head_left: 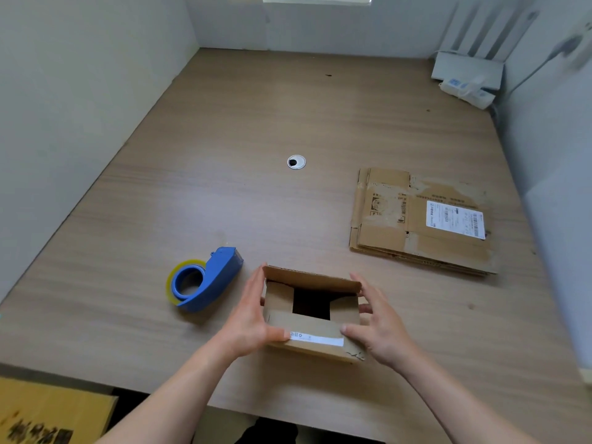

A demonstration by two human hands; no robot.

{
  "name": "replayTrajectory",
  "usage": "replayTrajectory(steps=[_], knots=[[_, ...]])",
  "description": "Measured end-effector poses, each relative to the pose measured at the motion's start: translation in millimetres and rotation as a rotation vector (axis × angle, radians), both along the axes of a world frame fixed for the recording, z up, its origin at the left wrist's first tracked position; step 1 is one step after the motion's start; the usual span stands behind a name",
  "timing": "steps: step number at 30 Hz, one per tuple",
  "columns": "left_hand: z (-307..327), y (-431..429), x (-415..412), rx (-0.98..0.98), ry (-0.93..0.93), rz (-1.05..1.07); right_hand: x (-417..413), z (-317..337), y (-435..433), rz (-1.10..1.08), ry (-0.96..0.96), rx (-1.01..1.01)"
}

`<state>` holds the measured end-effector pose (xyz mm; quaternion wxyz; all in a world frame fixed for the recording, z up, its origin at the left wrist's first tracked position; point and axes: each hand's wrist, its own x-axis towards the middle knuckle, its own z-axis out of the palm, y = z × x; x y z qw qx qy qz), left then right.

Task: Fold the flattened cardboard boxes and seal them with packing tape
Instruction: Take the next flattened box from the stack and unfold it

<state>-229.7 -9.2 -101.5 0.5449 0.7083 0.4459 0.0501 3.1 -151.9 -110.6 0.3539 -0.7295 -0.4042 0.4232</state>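
Wood-grain desk (pixel 224 187), walled cubicle. Small box (pixel 307 326) sits between both hands. Left hand (pixel 253 318) and right hand (pixel 381 328) lay straight fingers along its sides, thumbs pressing the near flap down, probably bracing it for closing. Tape dispenser (pixel 208 280) lies just left of the left fingers, within reach. Flattened boxes (pixel 416 225) lie beyond the right fingers.

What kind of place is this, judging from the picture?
Probably a small packing station at an office desk. A wooden desk with a cable hole is enclosed by grey partition walls, and a tape dispenser and a stack of flattened boxes lie on it.
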Motion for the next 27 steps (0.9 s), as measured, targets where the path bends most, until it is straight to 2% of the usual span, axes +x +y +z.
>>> replayTrajectory(steps=[4, 8, 11, 13, 15, 17, 20, 21, 23, 25, 27], knots=[[-8.6, -3.8, -17.5, 0.219, 0.032, -0.067, -4.1, -11.1, -17.7, 0.026, -0.178, 0.131], [-15.8, 0.0, -30.5, 0.397, 0.113, -0.272, -0.2, -21.5, -41.5, 0.323, -0.356, 0.081], [-18.6, 8.0, -34.6, 0.387, 0.176, -0.389, 9.3, -26.7, -42.6, 0.476, -0.485, 0.023], [-18.8, 10.2, -32.4, 0.346, 0.162, -0.397, 10.7, -25.2, -35.2, 0.487, -0.472, 0.003], [-17.9, 8.2, -26.5, 0.293, 0.122, -0.365, 7.3, -19.8, -30.2, 0.429, -0.380, -0.020], [-11.3, 4.9, -16.7, 0.179, 0.032, -0.245, 0.8, -11.9, -24.6, 0.260, -0.254, -0.004], [8.9, 1.8, 5.9, -0.082, -0.167, 0.090, -7.4, 0.8, -4.0, -0.171, 0.210, 0.028], [16.3, 2.0, 13.7, -0.208, -0.201, 0.207, -4.6, 3.3, 5.0, -0.287, 0.406, -0.044], [21.3, 4.4, 22.5, -0.473, -0.240, 0.288, 9.5, 7.4, 18.7, -0.421, 0.739, -0.362], [23.2, 5.1, 21.6, -0.559, -0.196, 0.152, 27.2, 7.9, 23.1, -0.454, 0.849, -0.646], [22.1, 4.0, 19.7, -0.563, -0.194, 0.042, 40.0, 4.4, 20.2, -0.458, 0.837, -0.773]])
